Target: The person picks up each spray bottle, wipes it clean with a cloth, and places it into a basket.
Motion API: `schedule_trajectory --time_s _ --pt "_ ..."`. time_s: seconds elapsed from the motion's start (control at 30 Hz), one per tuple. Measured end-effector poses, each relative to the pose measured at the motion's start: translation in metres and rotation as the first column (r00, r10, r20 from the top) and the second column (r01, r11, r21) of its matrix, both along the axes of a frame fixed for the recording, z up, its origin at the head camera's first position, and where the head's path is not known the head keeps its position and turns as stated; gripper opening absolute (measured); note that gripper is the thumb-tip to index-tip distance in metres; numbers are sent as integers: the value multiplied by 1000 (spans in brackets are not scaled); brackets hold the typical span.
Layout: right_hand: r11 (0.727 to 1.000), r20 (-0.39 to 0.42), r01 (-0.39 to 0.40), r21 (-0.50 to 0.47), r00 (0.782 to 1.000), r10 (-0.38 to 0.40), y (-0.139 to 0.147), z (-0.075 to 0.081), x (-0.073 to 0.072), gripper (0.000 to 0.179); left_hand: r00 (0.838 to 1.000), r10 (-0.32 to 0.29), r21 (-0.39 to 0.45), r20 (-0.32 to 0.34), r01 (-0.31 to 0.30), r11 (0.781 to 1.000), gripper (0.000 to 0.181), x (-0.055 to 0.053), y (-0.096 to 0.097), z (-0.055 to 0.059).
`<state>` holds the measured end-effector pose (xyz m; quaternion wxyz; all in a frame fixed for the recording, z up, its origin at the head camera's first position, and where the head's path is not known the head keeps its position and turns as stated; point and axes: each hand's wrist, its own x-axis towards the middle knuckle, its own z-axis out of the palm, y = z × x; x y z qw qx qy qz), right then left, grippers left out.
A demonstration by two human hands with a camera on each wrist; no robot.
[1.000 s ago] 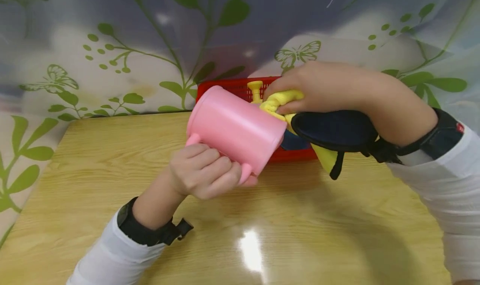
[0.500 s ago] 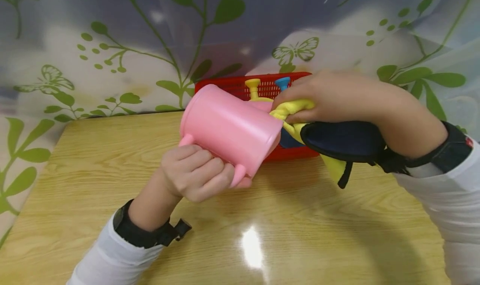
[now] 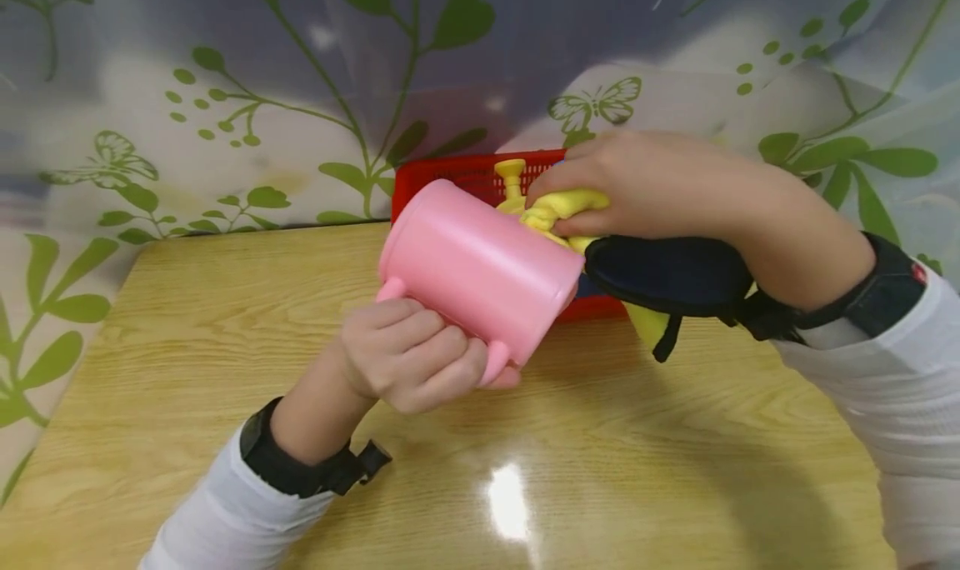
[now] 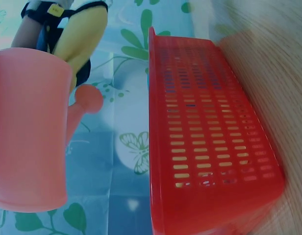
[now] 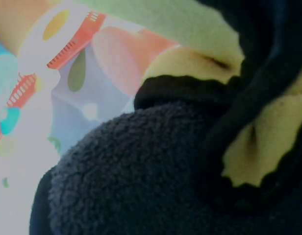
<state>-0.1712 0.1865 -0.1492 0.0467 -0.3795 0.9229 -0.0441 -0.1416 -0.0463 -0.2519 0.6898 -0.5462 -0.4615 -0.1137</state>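
My left hand [image 3: 420, 353] grips the handle of a pink watering can [image 3: 472, 270], held tilted above the table in front of the basket. In the left wrist view the can's spout [image 4: 82, 105] ends in a round head. My right hand [image 3: 637, 182] pinches a bunched yellow and dark-blue cloth [image 3: 573, 203] against the can's far side, close to its right end. A dark, black-edged flap of the cloth hangs beneath that hand. In the right wrist view the fuzzy dark cloth [image 5: 136, 171] fills most of the picture. The fingertips behind the can are hidden.
Behind the can, a red slotted basket [image 4: 210, 208] stands on the wooden table [image 3: 247, 328] by the patterned wall covering [image 3: 277, 153]. Inside the basket, a yellow piece with a flared top [image 3: 512, 174] sticks up, and a bit of blue shows.
My right hand with the cloth first shifts right and toward me, then back left along the can. A blue flared top seen half a second ago is now hidden. The left hand keeps its grip.
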Motion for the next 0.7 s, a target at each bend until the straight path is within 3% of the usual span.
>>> schedule_trajectory --time_s 0.4,0.7 --pt "999 -34 -22 -24 999 21 -31 8 -21 21 999 -24 -22 -36 24 999 27 2 9 -3" --pt "1000 -9 -5 -11 1000 5 -53 15 -38 26 1000 -9 -36 -9 8 999 29 1 9 -6"
